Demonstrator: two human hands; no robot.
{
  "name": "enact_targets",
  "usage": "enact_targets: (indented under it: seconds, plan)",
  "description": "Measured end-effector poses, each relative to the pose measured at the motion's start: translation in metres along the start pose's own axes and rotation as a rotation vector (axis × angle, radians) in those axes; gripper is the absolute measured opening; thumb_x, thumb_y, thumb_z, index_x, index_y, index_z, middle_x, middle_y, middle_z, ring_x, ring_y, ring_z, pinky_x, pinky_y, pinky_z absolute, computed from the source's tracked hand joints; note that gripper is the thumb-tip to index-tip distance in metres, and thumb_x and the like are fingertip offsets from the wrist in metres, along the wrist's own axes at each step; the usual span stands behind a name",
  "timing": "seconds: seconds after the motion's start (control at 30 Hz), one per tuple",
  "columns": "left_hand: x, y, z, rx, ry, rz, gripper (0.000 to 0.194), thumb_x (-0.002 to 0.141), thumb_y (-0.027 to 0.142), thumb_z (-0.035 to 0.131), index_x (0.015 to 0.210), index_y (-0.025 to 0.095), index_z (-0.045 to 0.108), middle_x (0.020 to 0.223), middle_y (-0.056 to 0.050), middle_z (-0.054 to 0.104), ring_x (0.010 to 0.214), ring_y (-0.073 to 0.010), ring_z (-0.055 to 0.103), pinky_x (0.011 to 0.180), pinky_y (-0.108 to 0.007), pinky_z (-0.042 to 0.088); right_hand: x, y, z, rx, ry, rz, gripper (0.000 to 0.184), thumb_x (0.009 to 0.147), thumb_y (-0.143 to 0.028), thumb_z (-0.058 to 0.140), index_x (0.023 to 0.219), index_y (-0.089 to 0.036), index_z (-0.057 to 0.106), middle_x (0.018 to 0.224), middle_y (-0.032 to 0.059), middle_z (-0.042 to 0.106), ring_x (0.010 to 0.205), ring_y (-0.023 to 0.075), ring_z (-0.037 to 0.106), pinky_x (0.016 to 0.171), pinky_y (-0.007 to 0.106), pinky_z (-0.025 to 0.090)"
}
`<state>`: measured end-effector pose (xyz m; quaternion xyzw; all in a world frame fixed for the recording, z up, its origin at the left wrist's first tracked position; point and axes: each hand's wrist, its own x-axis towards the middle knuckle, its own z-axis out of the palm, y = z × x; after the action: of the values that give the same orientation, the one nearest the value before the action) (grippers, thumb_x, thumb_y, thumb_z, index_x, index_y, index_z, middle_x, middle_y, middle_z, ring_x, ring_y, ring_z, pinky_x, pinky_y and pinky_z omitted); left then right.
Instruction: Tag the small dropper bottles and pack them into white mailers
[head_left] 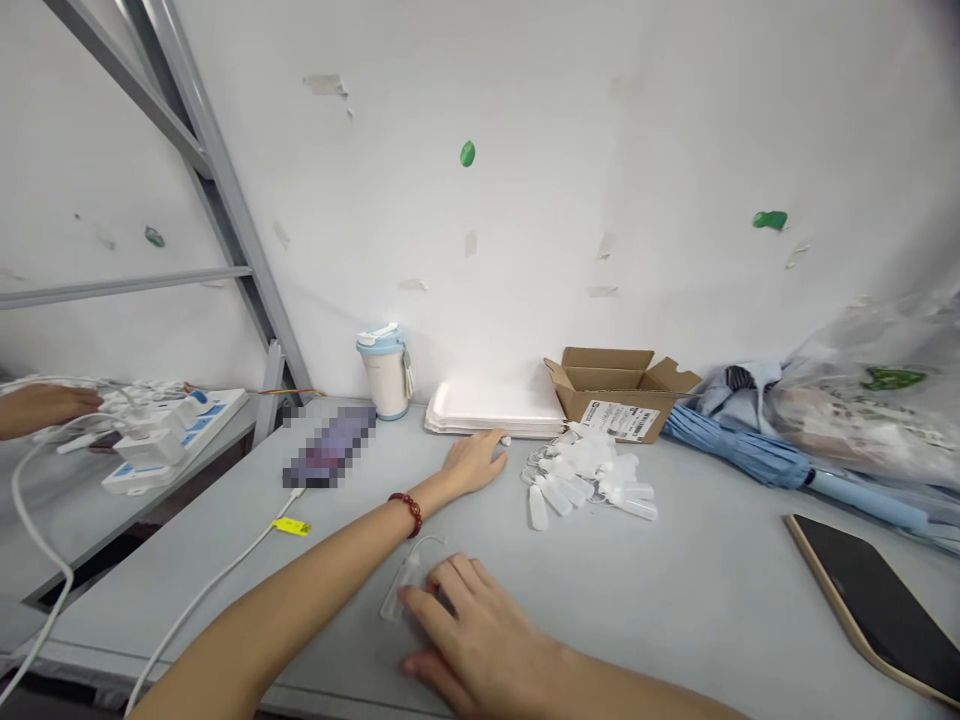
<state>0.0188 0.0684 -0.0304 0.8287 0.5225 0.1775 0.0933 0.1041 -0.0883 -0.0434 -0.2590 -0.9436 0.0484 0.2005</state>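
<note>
My left hand (474, 462), with a beaded bracelet (411, 512) at its wrist, reaches to the front of a stack of white padded envelopes (499, 405). Its fingers are closed around a small greyish piece with a white end, too small to name. Nearer to me, my right hand (487, 635) hovers low, thumb and bent fingers apart. Beside its index finger lies a clear plastic tag (403, 590) with a thin loop; the fingers hide part of it. A pile of similar white tags (581, 470) rests right of my left hand.
An open cardboard box (619, 390) stands behind the tags. A tumbler (385, 372) and a charging phone (330, 450) are left. Right are a folded blue umbrella (735, 445), plastic bags (885, 390) and another phone (877, 600). Another person's hand (49, 408) is near power strips (180, 440).
</note>
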Motion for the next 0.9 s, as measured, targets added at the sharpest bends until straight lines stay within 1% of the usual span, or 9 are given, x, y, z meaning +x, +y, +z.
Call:
enact_targets:
  seconds: [0.1, 0.23, 0.37, 0.43, 0.5, 0.57, 0.63, 0.73, 0.9]
  plan:
    - [0.001, -0.002, 0.003, -0.031, 0.004, 0.004, 0.03, 0.084, 0.032, 0.044, 0.111, 0.022, 0.053, 0.102, -0.009, 0.065, 0.093, -0.0269, 0.06, 0.077, -0.034, 0.041, 0.005, -0.001, -0.001, -0.004, -0.057, -0.009, 0.045, 0.086, -0.046, 0.046, 0.123, -0.022, 0.041, 0.095, 0.0073, 0.052, 0.082, 0.0212, 0.044, 0.071, 0.033, 0.04]
    - [0.002, -0.003, 0.005, -0.115, 0.018, -0.011, 0.023, 0.083, 0.031, 0.044, 0.101, 0.022, 0.057, 0.101, -0.008, 0.065, 0.092, -0.0264, 0.059, 0.078, -0.034, 0.04, 0.013, -0.003, 0.0, -0.021, -0.09, -0.006, 0.047, 0.086, -0.05, 0.044, 0.125, -0.025, 0.04, 0.092, 0.0066, 0.053, 0.082, 0.0215, 0.045, 0.072, 0.034, 0.038]
    - [0.002, -0.007, 0.007, -0.263, 0.051, -0.081, 0.017, 0.078, 0.029, 0.05, 0.091, 0.019, 0.057, 0.082, -0.006, 0.064, 0.082, -0.0237, 0.059, 0.074, -0.033, 0.041, 0.009, 0.003, -0.003, -0.029, -0.116, 0.029, 0.042, 0.087, -0.048, 0.043, 0.12, -0.023, 0.045, 0.088, 0.0055, 0.056, 0.081, 0.021, 0.047, 0.072, 0.034, 0.037]
    - [-0.002, -0.012, 0.005, -0.376, 0.065, -0.132, 0.015, 0.076, 0.029, 0.051, 0.085, 0.017, 0.056, 0.073, -0.004, 0.061, 0.073, -0.02, 0.058, 0.069, -0.03, 0.042, 0.001, 0.012, -0.008, -0.035, -0.121, 0.059, 0.037, 0.089, -0.045, 0.042, 0.118, -0.022, 0.047, 0.088, 0.0053, 0.056, 0.081, 0.0204, 0.048, 0.073, 0.033, 0.036]
    - [-0.01, -0.018, 0.002, -0.512, 0.061, -0.181, 0.016, 0.077, 0.031, 0.05, 0.081, 0.016, 0.053, 0.069, -0.001, 0.058, 0.064, -0.0154, 0.056, 0.061, -0.026, 0.042, -0.008, 0.026, -0.015, -0.047, -0.115, 0.11, 0.033, 0.09, -0.038, 0.041, 0.118, -0.022, 0.048, 0.089, 0.0055, 0.056, 0.079, 0.0196, 0.049, 0.073, 0.033, 0.036]
    - [-0.018, -0.024, -0.004, -0.648, 0.025, -0.221, 0.019, 0.077, 0.035, 0.048, 0.077, 0.016, 0.05, 0.061, 0.002, 0.053, 0.053, -0.0119, 0.051, 0.052, -0.023, 0.04, -0.015, 0.042, -0.021, -0.059, -0.098, 0.166, 0.028, 0.091, -0.033, 0.04, 0.114, -0.021, 0.051, 0.087, 0.0055, 0.056, 0.078, 0.0192, 0.049, 0.071, 0.032, 0.036]
    - [-0.024, -0.028, -0.009, -0.764, -0.027, -0.251, 0.022, 0.077, 0.038, 0.048, 0.072, 0.017, 0.048, 0.054, 0.004, 0.048, 0.047, -0.0101, 0.047, 0.048, -0.022, 0.039, -0.018, 0.057, -0.023, -0.066, -0.069, 0.204, 0.025, 0.091, -0.029, 0.04, 0.11, -0.02, 0.053, 0.085, 0.0056, 0.057, 0.076, 0.0188, 0.05, 0.07, 0.032, 0.036]
    - [-0.026, -0.031, -0.016, -0.881, -0.086, -0.282, 0.021, 0.075, 0.036, 0.052, 0.068, 0.016, 0.048, 0.054, 0.004, 0.049, 0.049, -0.0095, 0.049, 0.05, -0.021, 0.04, -0.018, 0.071, -0.022, -0.098, -0.012, 0.234, 0.021, 0.091, -0.023, 0.041, 0.105, -0.019, 0.056, 0.081, 0.0055, 0.056, 0.073, 0.0182, 0.05, 0.068, 0.031, 0.037]
    - [-0.029, -0.027, -0.023, -0.962, -0.203, -0.311, 0.021, 0.069, 0.034, 0.061, 0.074, 0.014, 0.054, 0.066, -0.001, 0.06, 0.058, -0.0113, 0.056, 0.054, -0.022, 0.043, -0.023, 0.076, -0.019, -0.2, 0.118, 0.237, 0.018, 0.089, -0.018, 0.043, 0.094, -0.018, 0.06, 0.069, 0.004, 0.053, 0.065, 0.0166, 0.047, 0.06, 0.027, 0.037]
